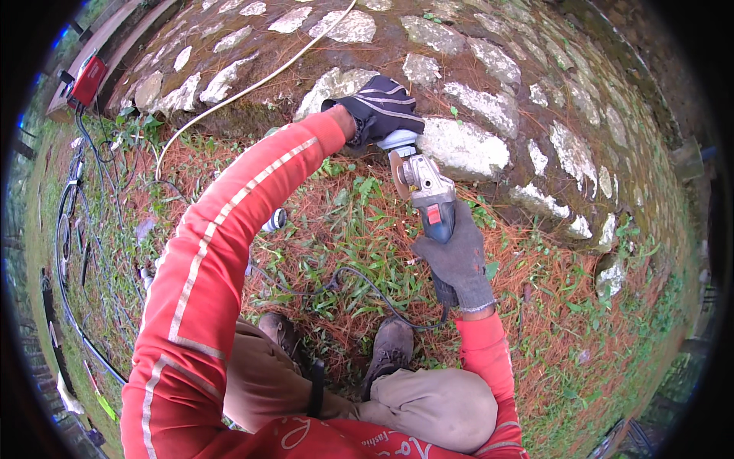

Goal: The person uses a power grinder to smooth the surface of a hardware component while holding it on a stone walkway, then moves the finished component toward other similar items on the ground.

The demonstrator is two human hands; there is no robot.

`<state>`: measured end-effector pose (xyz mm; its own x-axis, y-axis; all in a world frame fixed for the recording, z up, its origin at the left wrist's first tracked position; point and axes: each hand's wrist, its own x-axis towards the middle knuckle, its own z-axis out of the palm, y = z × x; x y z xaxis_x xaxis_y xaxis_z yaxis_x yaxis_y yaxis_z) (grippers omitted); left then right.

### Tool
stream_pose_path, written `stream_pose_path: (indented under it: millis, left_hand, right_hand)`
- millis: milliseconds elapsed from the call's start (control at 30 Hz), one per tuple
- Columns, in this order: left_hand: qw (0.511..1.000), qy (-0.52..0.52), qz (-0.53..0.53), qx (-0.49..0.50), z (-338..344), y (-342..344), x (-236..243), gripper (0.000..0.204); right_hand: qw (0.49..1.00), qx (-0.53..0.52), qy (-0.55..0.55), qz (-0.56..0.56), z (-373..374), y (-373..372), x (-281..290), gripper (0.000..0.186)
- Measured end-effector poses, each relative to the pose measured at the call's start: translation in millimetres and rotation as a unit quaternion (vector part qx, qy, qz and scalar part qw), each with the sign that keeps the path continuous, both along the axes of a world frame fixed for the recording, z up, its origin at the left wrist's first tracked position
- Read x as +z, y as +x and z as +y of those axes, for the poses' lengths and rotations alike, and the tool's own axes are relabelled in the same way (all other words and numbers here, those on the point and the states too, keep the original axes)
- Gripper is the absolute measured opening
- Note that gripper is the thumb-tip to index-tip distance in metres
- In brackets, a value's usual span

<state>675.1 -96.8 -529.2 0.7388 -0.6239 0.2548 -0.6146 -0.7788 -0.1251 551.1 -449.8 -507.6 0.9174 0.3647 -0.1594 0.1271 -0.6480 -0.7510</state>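
My left hand (375, 109), in a black striped glove, grips a white round metal piece (396, 140) against the mossy stone wall. My right hand (459, 256), in a grey glove, is wrapped round the body of an angle grinder (430, 187). The grinder's thin brown disc (397, 172) stands on edge at the lower side of the white piece, very close to it; I cannot tell whether they touch. A dark power cord (352, 271) runs from the grinder's back across the grass. A small white cylindrical fitting (277, 219) lies just right of my left forearm.
The stone wall (462, 149) curves across the top, with a pale hose (252, 84) over it. At left are a red machine (86, 79) on a ledge and black cables (63, 252) on grass. My boots (386, 356) are on needle-strewn ground (550, 321).
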Motion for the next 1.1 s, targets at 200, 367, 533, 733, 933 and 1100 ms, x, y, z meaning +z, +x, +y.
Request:
stream_pose_path:
  millis: [200,367,533,733,933,1100]
  left_hand:
    - [1.0,-0.005,0.012,-0.005,1,4,10,0.057]
    - [0.999,-0.011,0.028,-0.01,1,7,16,0.057]
    - [0.999,0.0,0.036,0.034,5,-5,16,0.057]
    - [0.996,0.012,0.054,0.076,9,-14,18,0.057]
    - [0.995,0.017,0.06,0.076,5,-16,21,0.057]
    - [0.994,0.023,0.068,0.079,5,-17,22,0.057]
  right_hand:
    - [1.0,-0.021,0.004,0.01,-18,-12,4,0.078]
    - [1.0,-0.018,-0.023,0.007,-24,-16,-1,0.079]
    - [1.0,-0.012,-0.007,-0.005,-12,-9,-1,0.079]
    - [1.0,0.002,-0.007,0.006,-4,-1,-2,0.08]
    - [1.0,0.006,0.008,-0.014,-1,0,-4,0.08]
    - [1.0,0.013,0.009,-0.007,2,3,-2,0.078]
